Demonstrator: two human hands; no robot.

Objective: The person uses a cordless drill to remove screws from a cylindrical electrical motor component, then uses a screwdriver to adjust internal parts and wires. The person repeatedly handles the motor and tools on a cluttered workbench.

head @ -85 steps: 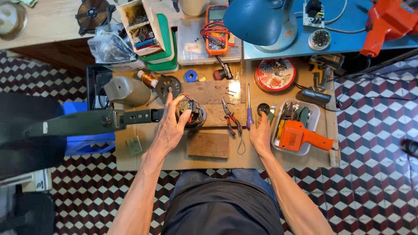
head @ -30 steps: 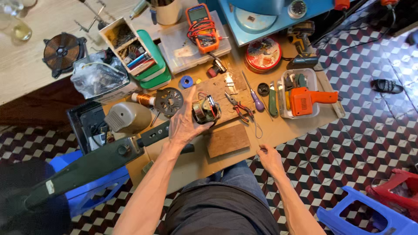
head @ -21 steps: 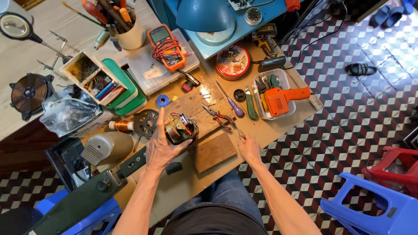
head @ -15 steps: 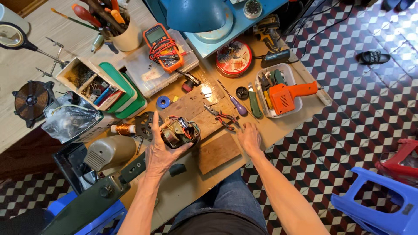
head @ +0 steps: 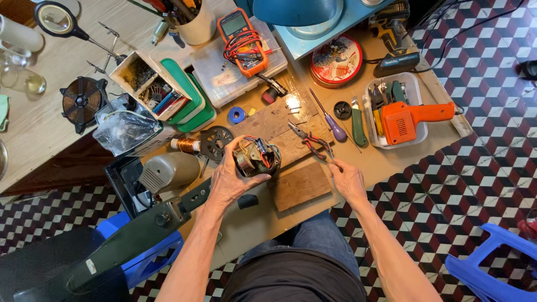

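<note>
Left hand [head: 228, 182] clasps the electric motor [head: 256, 157] at frame centre, fingers wrapped around its housing, above the wooden block [head: 301, 185]. Right hand [head: 347, 180], right of centre, pinches the red-handled pliers [head: 311, 144]. The motor looks heavy, rigid, with delicate windings; the metal casing is the safest hold.

A low wooden workbench [head: 391, 168] carries the clutter: two bare boards [head: 302, 184], red-handled pliers [head: 310, 142], a purple screwdriver [head: 334, 130], a round red tin [head: 337, 60] and a clear tray [head: 417, 84] holding an orange tool [head: 411, 118]. Farther back lie a blue tape roll [head: 236, 115], a clear parts box [head: 224, 75] with an orange meter [head: 243, 39] on it, and green lids [head: 193, 103]. A cordless drill [head: 394, 39] rests near the far edge.
</note>
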